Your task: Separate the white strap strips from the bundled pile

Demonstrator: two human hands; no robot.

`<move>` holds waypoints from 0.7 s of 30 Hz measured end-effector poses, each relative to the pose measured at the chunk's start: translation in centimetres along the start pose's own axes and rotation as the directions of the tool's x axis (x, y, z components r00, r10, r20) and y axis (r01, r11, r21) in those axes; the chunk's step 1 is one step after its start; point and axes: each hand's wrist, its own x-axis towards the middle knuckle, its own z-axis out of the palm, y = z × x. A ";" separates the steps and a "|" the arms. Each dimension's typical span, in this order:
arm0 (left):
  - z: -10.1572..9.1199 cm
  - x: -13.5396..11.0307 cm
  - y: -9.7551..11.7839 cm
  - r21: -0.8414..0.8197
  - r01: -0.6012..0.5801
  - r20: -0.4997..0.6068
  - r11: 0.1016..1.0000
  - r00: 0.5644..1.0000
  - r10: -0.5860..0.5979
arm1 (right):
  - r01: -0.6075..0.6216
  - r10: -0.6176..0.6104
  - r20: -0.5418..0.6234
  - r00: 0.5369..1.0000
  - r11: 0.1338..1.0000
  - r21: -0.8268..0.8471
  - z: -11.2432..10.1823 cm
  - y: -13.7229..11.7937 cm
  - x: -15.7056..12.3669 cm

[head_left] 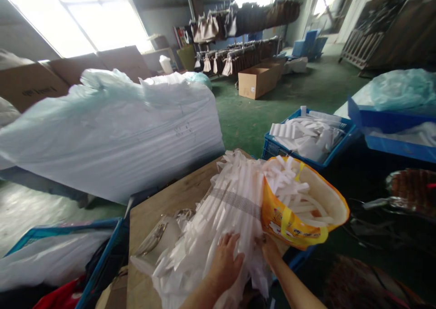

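A long bundle of white, filmy plastic-like strips (204, 236) lies across the board-topped table (153, 213), with a grey patterned band (235, 202) around its middle. On its near part rests my left hand (226, 261), fingers stretched out and thumb apart. My right hand (268, 250) is at the bundle's right side, below the yellow bag; its fingertips are partly hidden, and I cannot see whether they grip anything. The yellow bag (277, 218) stands open against the bundle, full of white foam strips (289, 182). A clear plastic-wrapped item (160, 236) lies left of the bundle.
A large stack of white sheets (136, 136) under film stands beyond the table. Blue crates hold white foam pieces (313, 134) at right and film-wrapped goods (51, 259) at left. Farther back are a cardboard box (254, 84) and racks of hanging bags (207, 27).
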 end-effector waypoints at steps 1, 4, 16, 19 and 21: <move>0.4 0.5 0.0 0.030 0.006 0.021 1.000 1.000 -0.007 | -0.021 0.021 0.015 1.000 1.000 -0.023 -0.2 0.1 -0.2; 1.2 1.7 -0.3 0.078 0.042 0.062 0.996 0.997 -0.047 | -0.065 0.068 0.097 0.993 0.997 -0.036 -1.1 0.4 -1.7; 1.1 1.0 2.4 0.017 0.054 0.015 0.998 0.998 -0.054 | -0.100 0.065 0.341 0.938 0.991 0.089 -5.4 -0.1 -10.6; 1.6 0.2 2.9 -0.072 0.051 0.018 0.996 0.999 -0.050 | -0.055 0.030 0.414 0.910 0.997 0.050 -5.2 0.2 -13.1; 2.4 0.6 2.6 -0.104 0.093 0.021 0.990 0.996 -0.091 | -0.021 0.022 0.465 0.885 1.000 -0.006 -5.3 0.3 -14.9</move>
